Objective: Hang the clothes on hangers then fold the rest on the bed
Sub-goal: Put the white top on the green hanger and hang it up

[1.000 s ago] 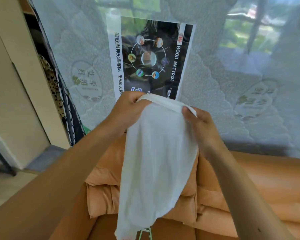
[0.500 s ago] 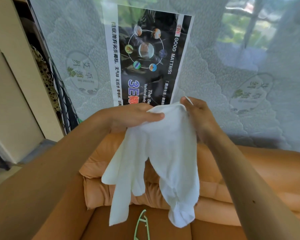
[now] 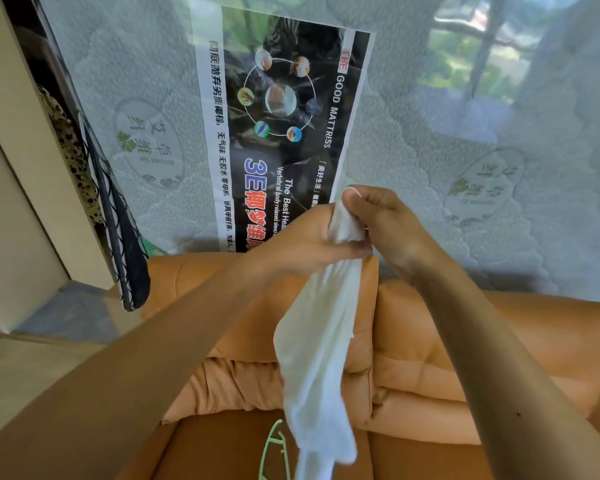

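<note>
While both hands are clutching its bunched top edge, the white garment is hanging limp above the orange cushions, looking thin, light and floppy. The left hand is pinching the cloth, and the right hand is curling round it just beside. Gripping at the shoulders would probably be spreading it best. One garment and one green hanger are showing.

My left hand, right hand close together at chest height, fingers curled, both pinching top of white garment; bare forearms stretched forward, converging.
</note>
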